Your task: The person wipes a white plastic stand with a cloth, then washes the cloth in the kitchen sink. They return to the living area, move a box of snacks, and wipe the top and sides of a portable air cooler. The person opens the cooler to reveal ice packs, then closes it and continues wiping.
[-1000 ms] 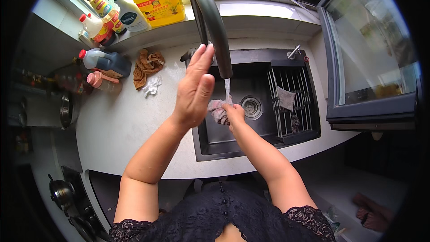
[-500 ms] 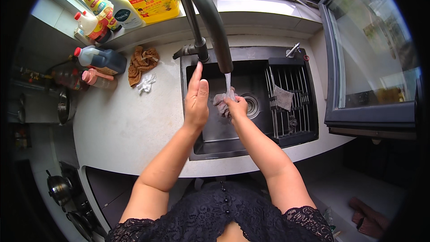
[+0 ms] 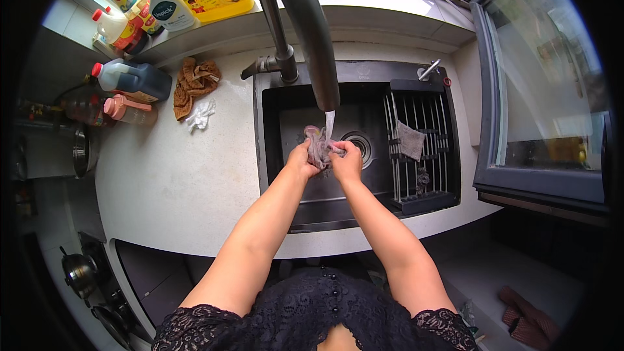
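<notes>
A wet greyish-pink cloth (image 3: 317, 151) is bunched between my hands, over the dark sink (image 3: 305, 211). My left hand (image 3: 301, 158) grips its left side, fingers partly hidden behind the folds. My right hand (image 3: 346, 160) pinches the right side of the cloth near the drain (image 3: 359, 146). Water (image 3: 329, 125) runs from the dark curved faucet (image 3: 323, 71) onto the cloth. The faucet's lever (image 3: 257, 67) points left.
A roll-up rack (image 3: 408, 182) covers the sink's right part, with a grey rag (image 3: 411, 141) on it. Left on the counter (image 3: 175, 188) lie a brown cloth (image 3: 194, 84) and a crumpled white tissue (image 3: 201, 115), near several bottles. An open window (image 3: 539, 78) stands at the right.
My left hand has come down from beside the faucet base into the sink and taken hold of the cloth. My right hand still holds it under the running water. The view has shifted slightly.
</notes>
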The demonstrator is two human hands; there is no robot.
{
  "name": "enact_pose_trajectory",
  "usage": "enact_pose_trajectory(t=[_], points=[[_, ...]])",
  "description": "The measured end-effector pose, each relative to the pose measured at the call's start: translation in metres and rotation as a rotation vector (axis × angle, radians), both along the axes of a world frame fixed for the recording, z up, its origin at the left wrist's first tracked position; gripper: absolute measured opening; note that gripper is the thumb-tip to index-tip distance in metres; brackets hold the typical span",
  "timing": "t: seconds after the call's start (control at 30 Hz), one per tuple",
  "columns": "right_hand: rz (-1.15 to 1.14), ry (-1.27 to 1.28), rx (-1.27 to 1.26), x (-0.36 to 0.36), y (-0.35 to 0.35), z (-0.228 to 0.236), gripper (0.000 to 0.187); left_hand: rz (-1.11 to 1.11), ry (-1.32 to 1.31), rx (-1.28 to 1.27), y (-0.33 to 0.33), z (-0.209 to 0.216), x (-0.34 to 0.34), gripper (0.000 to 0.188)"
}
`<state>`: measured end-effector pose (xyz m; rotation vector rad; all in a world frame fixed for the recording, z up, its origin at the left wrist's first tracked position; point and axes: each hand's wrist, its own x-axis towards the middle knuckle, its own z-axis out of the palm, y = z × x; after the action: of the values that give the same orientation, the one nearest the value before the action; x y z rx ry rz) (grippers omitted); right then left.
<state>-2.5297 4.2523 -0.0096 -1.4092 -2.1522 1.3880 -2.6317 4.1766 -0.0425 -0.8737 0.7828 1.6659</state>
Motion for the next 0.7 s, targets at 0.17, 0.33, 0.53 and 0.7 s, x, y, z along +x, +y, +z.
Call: enact_pose_trajectory(t=[0.17,0.33,0.53,0.7], points=[[0.170,-0.195,0.158,0.007,-0.015,0.028,0.041,-0.151,0.185,-0.040,-0.010,0.007,0.005,0.028],[0.073,0.106,-0.451,0.004,-0.010,0.009,0.046,-0.306,0.425,-0.169,-0.010,0.030,0.019,0.022],[0.023,0.043,-0.718,0.015,-0.008,0.016,0.046,-0.496,0.858,-0.249,-0.023,0.065,0.021,0.012],[-0.379,0.270,-1.099,0.022,-0.015,0.041,0.051,-0.679,1.818,-0.556,-0.034,0.069,0.037,0.014]])
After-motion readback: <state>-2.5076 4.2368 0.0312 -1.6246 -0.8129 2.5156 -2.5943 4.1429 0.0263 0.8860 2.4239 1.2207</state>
